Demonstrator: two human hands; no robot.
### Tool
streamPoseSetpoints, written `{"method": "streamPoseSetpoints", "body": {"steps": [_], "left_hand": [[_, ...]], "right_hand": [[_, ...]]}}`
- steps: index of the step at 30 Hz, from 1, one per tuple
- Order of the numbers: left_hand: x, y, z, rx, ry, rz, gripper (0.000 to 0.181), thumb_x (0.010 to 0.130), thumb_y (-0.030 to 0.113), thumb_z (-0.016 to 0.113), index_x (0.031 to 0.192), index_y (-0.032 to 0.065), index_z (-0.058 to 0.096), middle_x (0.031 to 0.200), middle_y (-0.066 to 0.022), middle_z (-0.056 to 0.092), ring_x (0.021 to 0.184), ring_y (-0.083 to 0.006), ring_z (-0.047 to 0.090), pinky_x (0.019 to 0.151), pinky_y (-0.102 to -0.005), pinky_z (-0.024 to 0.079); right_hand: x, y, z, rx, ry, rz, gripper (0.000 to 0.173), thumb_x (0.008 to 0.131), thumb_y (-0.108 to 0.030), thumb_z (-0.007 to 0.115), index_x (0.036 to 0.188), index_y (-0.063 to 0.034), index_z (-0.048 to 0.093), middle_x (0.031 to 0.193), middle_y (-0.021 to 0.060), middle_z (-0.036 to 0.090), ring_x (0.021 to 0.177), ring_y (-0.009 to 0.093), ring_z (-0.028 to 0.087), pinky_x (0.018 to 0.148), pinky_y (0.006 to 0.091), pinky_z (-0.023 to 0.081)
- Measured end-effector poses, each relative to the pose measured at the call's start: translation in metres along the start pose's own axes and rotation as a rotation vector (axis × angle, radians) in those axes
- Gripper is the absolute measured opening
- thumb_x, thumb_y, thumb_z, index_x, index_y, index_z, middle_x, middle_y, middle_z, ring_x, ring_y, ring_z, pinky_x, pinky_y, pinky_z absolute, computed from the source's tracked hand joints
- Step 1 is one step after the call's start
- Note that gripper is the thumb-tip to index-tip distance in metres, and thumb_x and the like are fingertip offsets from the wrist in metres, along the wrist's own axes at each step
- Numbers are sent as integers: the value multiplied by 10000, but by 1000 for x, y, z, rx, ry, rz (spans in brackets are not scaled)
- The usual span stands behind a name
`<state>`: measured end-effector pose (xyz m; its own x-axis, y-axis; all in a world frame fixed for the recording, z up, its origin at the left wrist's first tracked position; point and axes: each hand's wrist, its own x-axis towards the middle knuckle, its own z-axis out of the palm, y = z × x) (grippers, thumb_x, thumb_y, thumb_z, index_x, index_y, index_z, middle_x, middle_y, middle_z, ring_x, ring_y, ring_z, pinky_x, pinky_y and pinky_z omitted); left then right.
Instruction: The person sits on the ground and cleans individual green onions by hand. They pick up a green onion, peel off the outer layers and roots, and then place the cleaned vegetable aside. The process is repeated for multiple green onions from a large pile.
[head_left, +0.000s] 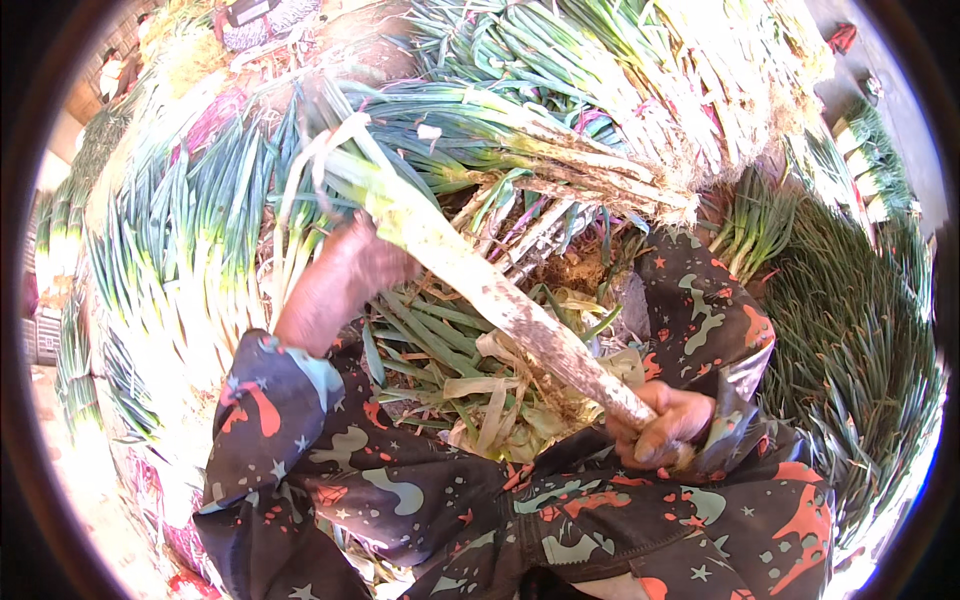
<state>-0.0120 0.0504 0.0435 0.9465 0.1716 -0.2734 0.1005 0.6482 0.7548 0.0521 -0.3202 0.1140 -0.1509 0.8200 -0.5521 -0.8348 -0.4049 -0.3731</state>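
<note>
A long, thick green onion stalk (495, 300) slants across the middle, with a white, soil-stained shank and green leaves at its upper left. My right hand (664, 427) is closed around its lower root end. Close to the leafy part is my left hand (360, 255), blurred and partly behind the stalk; whether its fingers grip the stalk cannot be made out. A pale strip of leaf (300, 169) dangles beside the stalk's top. Beneath it, between my legs, lies a heap of stripped leaves and dry peelings (487, 390).
Bunched green onions (187, 247) with clean white stems stand at left. Soil-stained onions (570, 165) lie ahead, with a larger pile (637, 67) behind. Dense green leaf tops (840, 345) fill the right side. A person (112, 75) is far off at upper left.
</note>
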Motion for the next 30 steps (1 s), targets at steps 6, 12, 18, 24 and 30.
{"method": "streamPoseSetpoints", "body": {"steps": [6, 12, 18, 24, 30], "left_hand": [[-14, 72, 36, -16, 30, 444, 370, 899, 252, 501, 1188, 30, 438, 1066, -146, 562, 962, -257, 560, 873, -396, 454], [5, 54, 29, -154, 158, 363, 290, 872, 154, 554, 1121, 26, 480, 935, -124, 579, 887, -242, 571, 813, -357, 475], [27, 52, 5, -23, 310, 452, 281, 882, 280, 558, 1088, 89, 542, 851, -44, 573, 713, -162, 556, 630, -337, 492], [0, 81, -16, -188, 296, 474, 218, 887, 219, 549, 1021, 50, 520, 819, -82, 570, 694, -187, 543, 594, -328, 480], [4, 63, 0, -78, 286, 414, 143, 871, 181, 570, 961, 87, 511, 877, -78, 572, 742, -193, 539, 685, -323, 461]], "right_hand": [[70, 8, -32, -647, -123, -70, 201, 842, -152, 584, 940, -5, 489, 746, 42, 510, 668, 107, 505, 563, 256, 416], [174, -73, 18, -867, 203, -869, 496, 810, -282, 657, 1110, 73, 484, 987, 114, 583, 880, 136, 553, 744, 277, 466], [207, -107, 34, -825, 423, -940, 265, 796, -217, 665, 866, 25, 582, 669, 38, 569, 594, 115, 509, 546, 281, 433], [185, -32, -89, -1408, 599, -420, 347, 785, -284, 652, 906, 40, 619, 773, 184, 607, 692, 263, 589, 652, 369, 464], [193, -83, 8, -1353, 580, -1146, 533, 754, -312, 679, 1112, 30, 480, 970, 202, 520, 873, 349, 538, 742, 413, 449]]}}
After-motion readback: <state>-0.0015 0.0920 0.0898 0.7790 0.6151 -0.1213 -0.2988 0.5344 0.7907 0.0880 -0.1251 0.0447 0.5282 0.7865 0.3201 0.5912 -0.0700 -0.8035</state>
